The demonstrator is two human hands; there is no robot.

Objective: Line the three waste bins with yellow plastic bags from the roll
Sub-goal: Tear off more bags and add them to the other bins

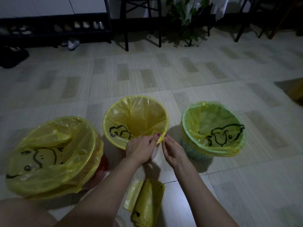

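Three bins stand on the tiled floor, each with a yellow bag printed with a black drawing inside. The red bin (pixel 102 163) is at the left, its bag (pixel 52 154) draped loosely over the rim. The middle bin (pixel 155 153) carries a bag (pixel 136 118) stretched over its rim. The green perforated bin (pixel 191 150) at the right holds a bag (pixel 214 122) folded over its edge. My left hand (pixel 141 149) pinches the middle bag's folded edge at the near rim. My right hand (pixel 172 150) pinches the same edge just to the right. The roll of yellow bags (pixel 146 203) lies on the floor between my forearms.
A shoe rack (pixel 55 28) with several shoes lines the far wall at the left. Dark chair legs (pixel 126 38) and a leafy plant (pixel 188 17) stand at the back. A dark bag (pixel 11 56) sits far left. My knee (pixel 21 213) fills the bottom-left corner.
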